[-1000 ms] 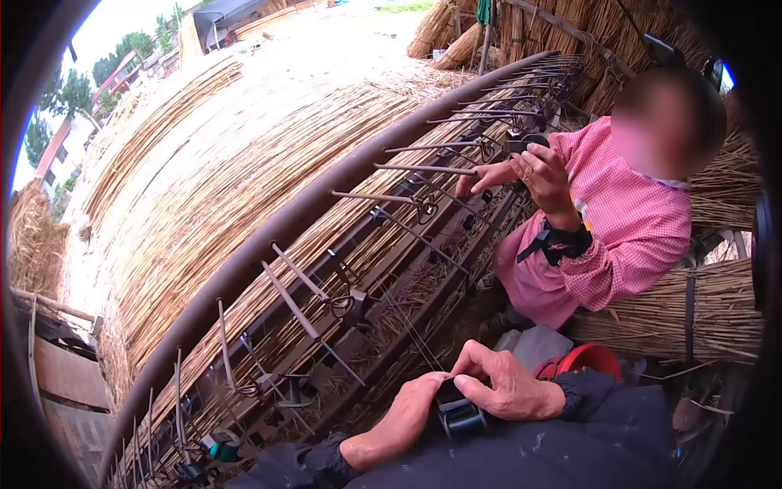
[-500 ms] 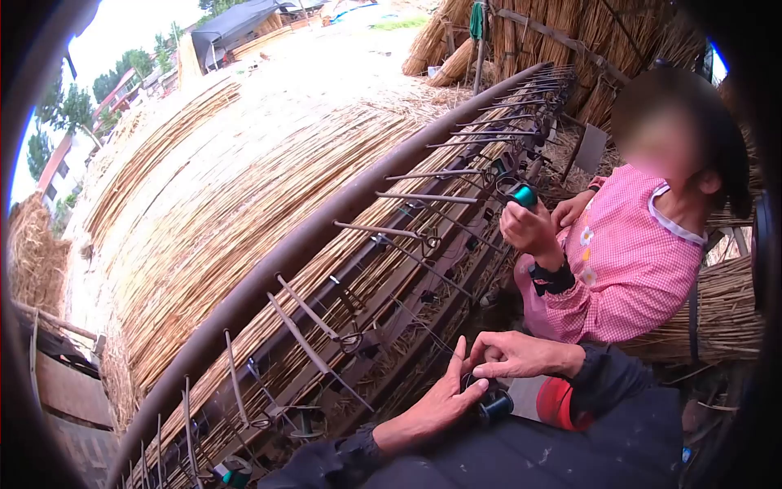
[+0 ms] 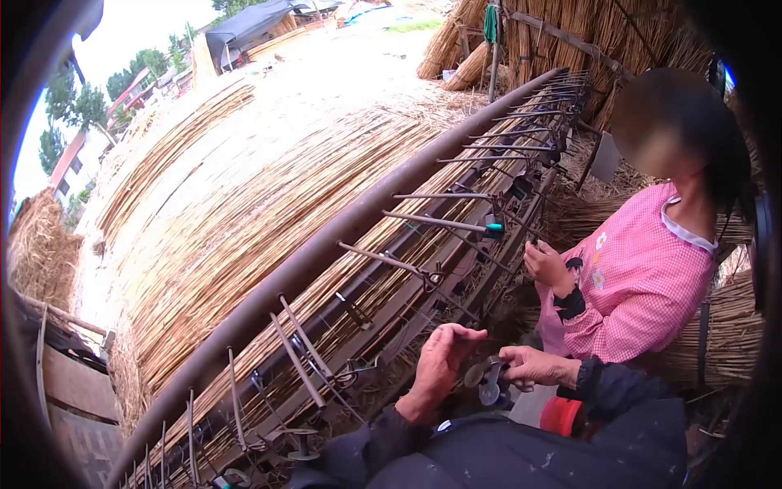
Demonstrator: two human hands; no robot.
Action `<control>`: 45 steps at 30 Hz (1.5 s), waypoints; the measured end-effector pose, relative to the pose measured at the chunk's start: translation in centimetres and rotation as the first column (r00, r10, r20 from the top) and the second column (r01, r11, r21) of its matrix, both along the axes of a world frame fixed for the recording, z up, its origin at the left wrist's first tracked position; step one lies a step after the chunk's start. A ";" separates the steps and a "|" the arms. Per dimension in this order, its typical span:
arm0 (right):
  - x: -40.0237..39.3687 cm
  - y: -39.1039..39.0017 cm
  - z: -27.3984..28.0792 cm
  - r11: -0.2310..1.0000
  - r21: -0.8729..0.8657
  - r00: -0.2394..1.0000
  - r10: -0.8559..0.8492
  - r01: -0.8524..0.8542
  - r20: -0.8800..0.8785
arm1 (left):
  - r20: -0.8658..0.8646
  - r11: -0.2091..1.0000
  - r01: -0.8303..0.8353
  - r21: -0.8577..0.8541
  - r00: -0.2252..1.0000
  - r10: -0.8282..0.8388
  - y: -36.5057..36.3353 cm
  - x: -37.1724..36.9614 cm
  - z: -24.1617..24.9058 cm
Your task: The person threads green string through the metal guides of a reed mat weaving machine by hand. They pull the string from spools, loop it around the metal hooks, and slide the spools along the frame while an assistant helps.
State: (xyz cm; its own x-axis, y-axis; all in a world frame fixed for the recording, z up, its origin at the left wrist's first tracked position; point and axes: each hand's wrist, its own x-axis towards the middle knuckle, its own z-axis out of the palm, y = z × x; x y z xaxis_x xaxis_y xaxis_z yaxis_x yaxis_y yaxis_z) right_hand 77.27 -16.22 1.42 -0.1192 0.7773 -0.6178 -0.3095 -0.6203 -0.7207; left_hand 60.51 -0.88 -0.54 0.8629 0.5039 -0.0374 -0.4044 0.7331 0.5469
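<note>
Near the bottom centre, my left hand (image 3: 438, 365) is raised with its palm turned to the right; nothing shows in it, and its fingers are extended. My right hand (image 3: 538, 366) is closed on a small metal spool piece (image 3: 490, 383) above my lap. Dark sleeves cover both wrists. Beyond my hands runs a long metal rack with a thick brown pipe (image 3: 269, 301) and many thin rods (image 3: 297, 359). Long reeds (image 3: 269, 204) lie under and behind it.
A co-worker in a pink checked smock (image 3: 635, 277) sits at the right, hands near the rack. A red round object (image 3: 560, 416) is beside my right forearm. Reed bundles (image 3: 721, 334) lie at the right, with more standing at the back.
My hands have moved apart, the left one rising. The spool piece has turned in my right hand. The co-worker's hand has lowered, and the green spool it held is no longer in it.
</note>
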 end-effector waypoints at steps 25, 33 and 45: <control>-5.4 26.6 -6.5 0.515 0.625 0.696 -0.073 -0.587 0.714 | -0.155 0.753 -0.553 0.357 0.760 0.631 6.8 -3.0 -0.8; -5.1 29.9 -7.8 0.487 0.721 0.632 -0.370 -0.492 0.681 | -0.200 0.531 -0.312 0.788 0.686 0.700 7.2 -0.9 0.5; -3.4 34.2 -14.4 0.807 0.578 0.887 -0.175 -0.120 0.427 | -0.190 0.200 -0.159 0.967 0.081 0.979 13.2 -1.2 -3.4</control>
State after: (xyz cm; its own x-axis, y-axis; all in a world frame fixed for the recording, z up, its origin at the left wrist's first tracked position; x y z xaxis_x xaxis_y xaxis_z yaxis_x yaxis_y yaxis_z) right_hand 73.88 18.02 -12.96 0.0766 0.9966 -0.0306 0.1207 -0.0397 -0.9919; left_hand 59.27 12.31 -3.98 -0.0472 0.9472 0.3171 0.3893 -0.2749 0.8791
